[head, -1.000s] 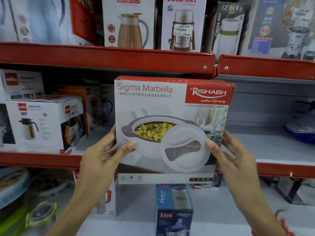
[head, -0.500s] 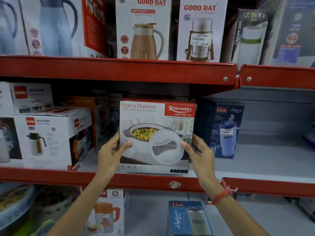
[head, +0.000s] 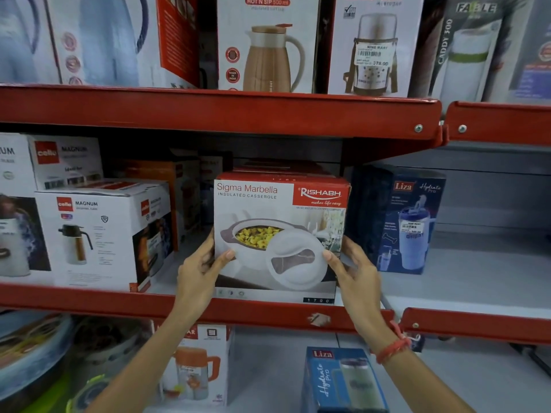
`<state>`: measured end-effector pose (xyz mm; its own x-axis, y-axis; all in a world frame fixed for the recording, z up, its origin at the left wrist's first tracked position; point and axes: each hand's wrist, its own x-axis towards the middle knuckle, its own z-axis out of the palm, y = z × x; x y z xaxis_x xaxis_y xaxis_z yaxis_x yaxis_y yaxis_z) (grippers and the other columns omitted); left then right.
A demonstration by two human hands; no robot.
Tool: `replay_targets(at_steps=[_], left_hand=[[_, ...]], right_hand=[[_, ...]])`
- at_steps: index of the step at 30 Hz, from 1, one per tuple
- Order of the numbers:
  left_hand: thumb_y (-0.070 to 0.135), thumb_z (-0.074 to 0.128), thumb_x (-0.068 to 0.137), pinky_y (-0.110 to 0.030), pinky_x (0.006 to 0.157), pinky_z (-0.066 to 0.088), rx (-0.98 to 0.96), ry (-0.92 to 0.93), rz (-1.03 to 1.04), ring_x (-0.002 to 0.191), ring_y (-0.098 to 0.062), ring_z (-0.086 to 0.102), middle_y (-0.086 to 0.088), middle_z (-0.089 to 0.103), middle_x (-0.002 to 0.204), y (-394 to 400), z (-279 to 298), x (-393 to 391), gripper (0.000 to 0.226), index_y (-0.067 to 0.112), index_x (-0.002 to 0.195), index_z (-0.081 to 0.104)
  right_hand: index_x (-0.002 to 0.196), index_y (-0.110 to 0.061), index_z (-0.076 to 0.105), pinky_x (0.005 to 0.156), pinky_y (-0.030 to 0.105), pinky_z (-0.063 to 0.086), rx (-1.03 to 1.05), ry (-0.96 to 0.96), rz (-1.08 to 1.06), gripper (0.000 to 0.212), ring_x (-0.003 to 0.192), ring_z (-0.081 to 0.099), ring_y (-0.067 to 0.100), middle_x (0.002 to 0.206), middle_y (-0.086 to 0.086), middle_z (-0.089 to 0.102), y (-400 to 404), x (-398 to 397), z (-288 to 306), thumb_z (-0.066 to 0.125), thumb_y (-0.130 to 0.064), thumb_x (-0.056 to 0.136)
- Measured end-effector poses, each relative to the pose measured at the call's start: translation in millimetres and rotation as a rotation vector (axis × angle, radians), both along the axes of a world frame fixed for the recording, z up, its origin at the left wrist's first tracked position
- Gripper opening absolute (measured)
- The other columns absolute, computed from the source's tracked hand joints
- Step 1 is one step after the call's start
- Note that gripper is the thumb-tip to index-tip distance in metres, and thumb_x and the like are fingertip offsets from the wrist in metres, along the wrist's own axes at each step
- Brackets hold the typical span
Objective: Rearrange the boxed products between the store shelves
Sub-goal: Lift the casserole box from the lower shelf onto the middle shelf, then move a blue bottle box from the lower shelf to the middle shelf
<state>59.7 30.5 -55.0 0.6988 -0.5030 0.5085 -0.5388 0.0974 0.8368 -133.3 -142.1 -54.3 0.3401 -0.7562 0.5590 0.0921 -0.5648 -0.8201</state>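
A white and red casserole box marked "Sigma Marbella" stands upright on the middle shelf, its bottom edge at the shelf's red front lip. My left hand grips its lower left side, thumb on the front face. On the lower right side my right hand holds it the same way, a red thread around that wrist. Another box top shows just behind it.
A white Cello Magnum flask box stands close on the left, a dark blue Liza tumbler box on the right. Flask boxes fill the upper shelf. On the bottom shelf are an orange jug box and another Liza box.
The casserole box went from held out in front of the shelf to deep onto the middle shelf. Both hands stayed on its sides and reached forward with it.
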Motion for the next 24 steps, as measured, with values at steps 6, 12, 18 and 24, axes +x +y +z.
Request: replay_targets(at_steps=[6,12,18,24], left_hand=[[0.053,0.057,0.085,-0.032,0.109,0.035,0.007,-0.011,0.065,0.128,-0.009,0.043,0.007,0.040,0.152,2.6,1.1,-12.3,0.075,0.036,0.149,0.021],[0.020,0.053,0.096,-0.017,0.116,0.024,-0.163,-0.311,0.162,0.143,-0.006,0.028,0.000,0.032,0.155,13.3,-20.7,-65.1,0.054,0.017,0.145,0.034],[0.039,0.055,0.090,-0.037,0.106,0.046,-0.033,-0.082,-0.049,0.128,-0.008,0.048,0.001,0.049,0.139,11.4,-103.4,-112.6,0.053,0.021,0.139,0.043],[0.030,0.067,0.083,-0.011,0.102,0.042,0.297,0.240,-0.335,0.129,0.006,0.044,0.005,0.041,0.149,-2.7,-187.9,-153.2,0.065,0.042,0.134,0.030]], right_hand=[[0.141,-0.021,0.045,0.103,0.033,0.048,-0.024,-0.039,-0.005,0.061,0.123,0.055,0.010,0.135,-0.009,0.057,9.5,-2.9,9.4,0.062,-0.042,0.086],[0.127,-0.025,0.054,0.102,0.046,0.049,-0.184,-0.094,-0.108,0.033,0.124,0.054,0.018,0.131,-0.003,0.057,34.1,-37.0,-19.3,0.055,-0.034,0.095],[0.124,-0.031,0.050,0.104,0.008,0.032,-0.249,0.060,-0.141,0.035,0.120,0.041,-0.010,0.122,-0.011,0.052,43.6,-79.7,-104.4,0.049,-0.046,0.092],[0.150,-0.025,0.015,0.110,0.011,0.032,0.174,0.324,0.078,0.097,0.138,0.032,0.001,0.148,-0.012,0.024,33.6,-115.6,-200.3,0.071,-0.052,0.076]])
